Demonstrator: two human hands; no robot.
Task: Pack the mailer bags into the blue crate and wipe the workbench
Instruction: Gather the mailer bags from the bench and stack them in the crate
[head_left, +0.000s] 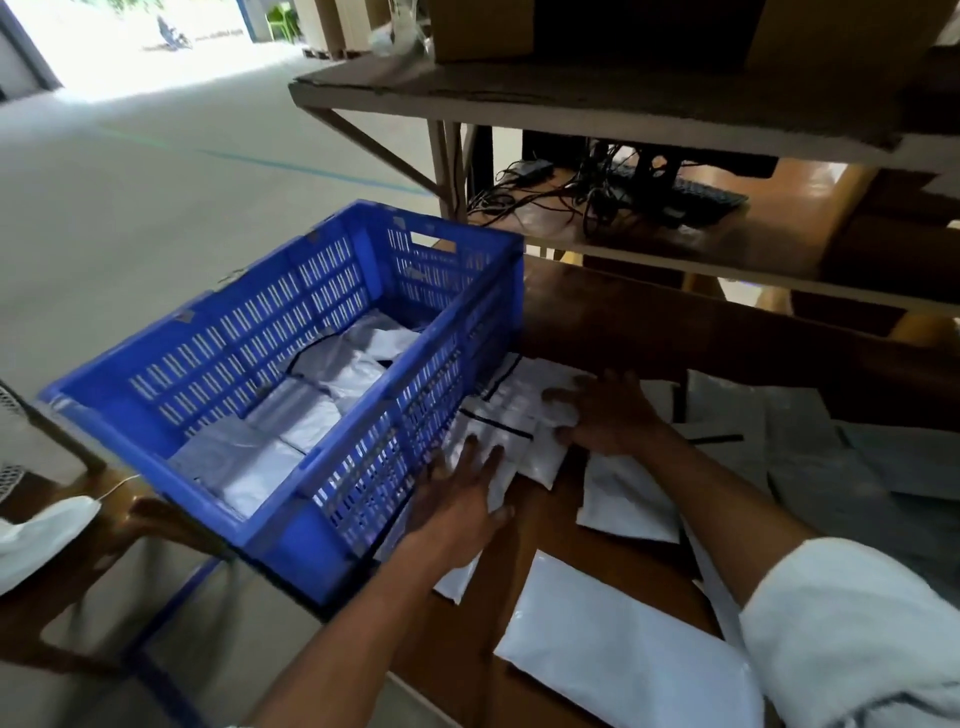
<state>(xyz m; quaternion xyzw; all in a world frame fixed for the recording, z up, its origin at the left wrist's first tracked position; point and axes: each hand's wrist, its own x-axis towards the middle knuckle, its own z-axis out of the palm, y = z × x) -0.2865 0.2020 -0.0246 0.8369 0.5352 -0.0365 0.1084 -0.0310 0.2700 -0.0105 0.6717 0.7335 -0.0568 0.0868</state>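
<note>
1. Nearest the camera, one white mailer bag (623, 654) lies flat on the brown workbench (535, 525). The right forearm, in a white sleeve (852, 634), passes above its right side.

2. The left hand (457, 499) is released: fingers straight and spread, palm down, pressing on the near end of a pile of white mailer bags (511, 415). This pile lies on the workbench, just beside the right wall of the blue crate (234, 353).

3. The right hand (610, 415) rests on the far right side of the same pile, fingers pointing left. Motion blur hides the fingertips, so it cannot be told whether they grasp a bag or only press on it.

4. The blue crate stands at the left end of the workbench, turned at an angle, and its near corner projects past the bench edge. Its walls are slotted. Packed mailer bags (311, 410), white and grey, cover its floor in overlapping layers.

5. To the right of the hands, grey mailer bags (810, 457) lie spread over the workbench, overlapping one another.

6. Behind the workbench, a lower shelf (675, 249) carries tangled black cables (561, 197) and a black keyboard (696, 200).

7. An upper shelf (571, 98) above it carries a cardboard box (483, 28).

8. To the left, a grey concrete floor (156, 182) extends toward a bright doorway.
</note>
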